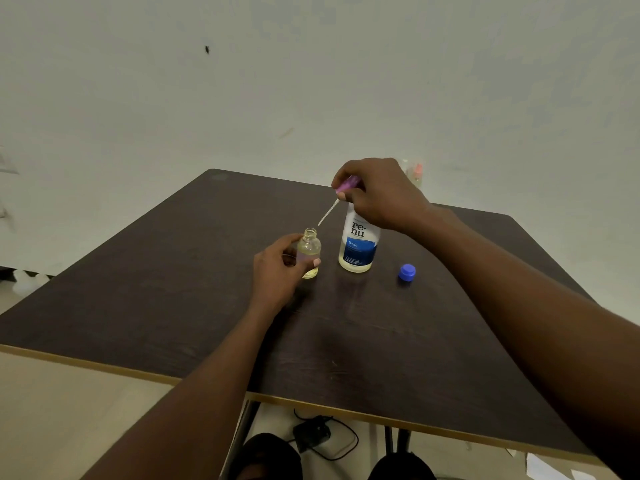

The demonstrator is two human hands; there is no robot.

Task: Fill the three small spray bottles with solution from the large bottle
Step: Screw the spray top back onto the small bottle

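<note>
The left hand is gripping a small bottle near the middle of the table, with its fingers curling round the near side of the clear body and a thumb tip showing at the bottle's lower right. The bottle is standing upright with its mouth open and is holding pale yellowish liquid; whether its base is resting on the table or hanging just above it cannot be told. The right hand is hovering higher and to the right, its fingers closing round a purple spray head. A thin white tube is slanting down and left from the spray head, its tip hanging just above and right of the bottle's mouth and apart from it. The large bottle, white with a blue label, is standing upright just beside the small bottle on its right, with yellowish liquid showing low in it; the right hand is hiding its top. A blue cap is lying on the table near the large bottle's right side, apart from it. Behind the right hand, at the far table edge, more small bottles are showing in part, one with an orange-pink top, though they are too blurred to count. A black adapter with its cable is lying on the floor under the table.
</note>
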